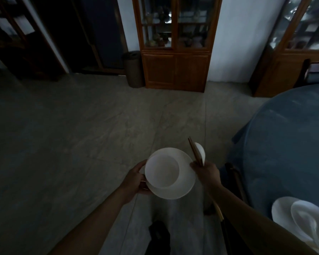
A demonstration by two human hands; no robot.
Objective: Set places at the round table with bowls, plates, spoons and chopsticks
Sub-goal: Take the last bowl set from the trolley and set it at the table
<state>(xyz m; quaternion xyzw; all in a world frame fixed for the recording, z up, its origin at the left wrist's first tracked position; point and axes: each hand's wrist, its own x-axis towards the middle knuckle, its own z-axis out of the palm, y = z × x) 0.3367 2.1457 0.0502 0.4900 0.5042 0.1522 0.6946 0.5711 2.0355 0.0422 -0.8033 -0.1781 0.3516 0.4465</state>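
Tableware is carried beside the round, blue-clothed table.

A white ceramic bowl on a white round plate is gripped by the left hand; brown wooden chopsticks and a white spoon are clenched in the right hand, over the grey floor.

Pretty dim room. The left hand has a grip on the edge of a white plate with a white bowl sitting on it, held over the tiled floor. The right hand holds chopsticks and a white spoon together. On the right, a round counter with a blue cloth carries another plate and bowl near its edge. A wooden cabinet stands far back with a bin just left of it.
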